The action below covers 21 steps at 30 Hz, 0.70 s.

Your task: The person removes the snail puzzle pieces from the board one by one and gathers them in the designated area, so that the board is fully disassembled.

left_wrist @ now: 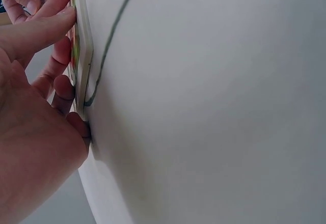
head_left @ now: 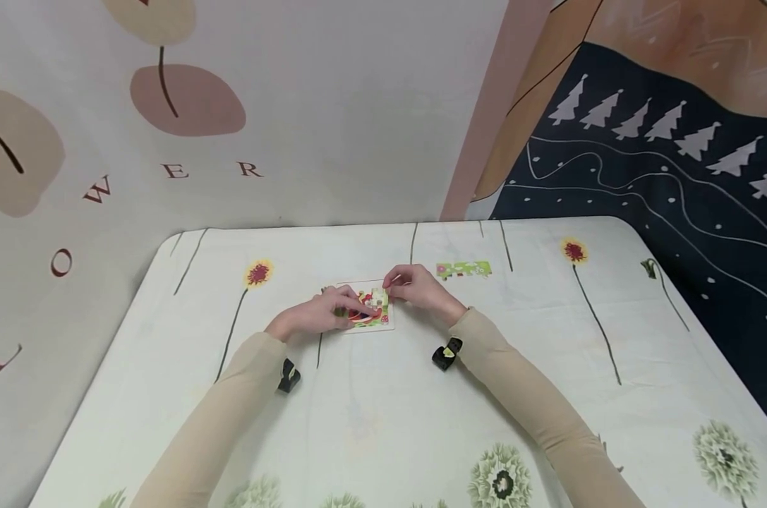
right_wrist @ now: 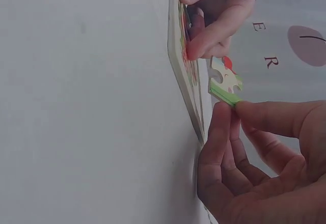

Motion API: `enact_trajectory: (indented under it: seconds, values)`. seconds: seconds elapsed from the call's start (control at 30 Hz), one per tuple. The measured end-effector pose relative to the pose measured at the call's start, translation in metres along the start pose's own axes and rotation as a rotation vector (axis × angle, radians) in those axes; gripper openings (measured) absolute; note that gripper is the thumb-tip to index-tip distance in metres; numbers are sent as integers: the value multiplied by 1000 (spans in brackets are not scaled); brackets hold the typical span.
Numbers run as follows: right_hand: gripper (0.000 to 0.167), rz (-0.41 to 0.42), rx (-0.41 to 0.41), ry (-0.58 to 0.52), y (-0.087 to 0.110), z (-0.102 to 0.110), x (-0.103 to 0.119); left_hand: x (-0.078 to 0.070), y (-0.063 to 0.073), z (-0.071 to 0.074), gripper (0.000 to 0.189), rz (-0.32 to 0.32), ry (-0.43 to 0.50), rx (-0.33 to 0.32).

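A square jigsaw puzzle board (head_left: 391, 326) with a pale rim and a colourful picture lies flat on the table. My left hand (head_left: 319, 312) rests over its left part, with extended fingers touching the picture; the left wrist view shows fingertips along the edge of the board (left_wrist: 85, 56). At the board's right side, my right hand (head_left: 420, 288) pinches a jigsaw piece (right_wrist: 227, 80) by its green edge between thumb and fingers. This piece is cream and green with a bit of red, tilted close above the board in the right wrist view.
A green strip of joined jigsaw pieces (head_left: 464, 269) lies on the table behind and right of my right hand. The white tablecloth (head_left: 370, 416) has printed flowers. Behind the table hangs a patterned cloth (head_left: 358, 141).
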State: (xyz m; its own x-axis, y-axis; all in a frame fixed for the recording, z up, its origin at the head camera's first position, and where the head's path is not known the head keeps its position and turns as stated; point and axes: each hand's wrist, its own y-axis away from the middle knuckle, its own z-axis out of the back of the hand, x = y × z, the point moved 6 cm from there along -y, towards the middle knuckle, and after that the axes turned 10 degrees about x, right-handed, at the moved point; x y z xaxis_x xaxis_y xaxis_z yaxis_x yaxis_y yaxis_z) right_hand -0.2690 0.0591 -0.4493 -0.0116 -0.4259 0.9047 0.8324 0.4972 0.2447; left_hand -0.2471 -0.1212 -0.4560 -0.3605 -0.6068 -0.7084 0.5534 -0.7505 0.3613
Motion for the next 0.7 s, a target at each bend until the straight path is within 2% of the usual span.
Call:
enact_trajectory:
  seconds: [0.37,0.7]
  values:
    - [8,-22,-19,-3,5,8,-5,1,-1,-1,37,-3,6,4]
    - [6,-11,-40,64,17,22,-8,1,-2,-1,39,-12,12,3]
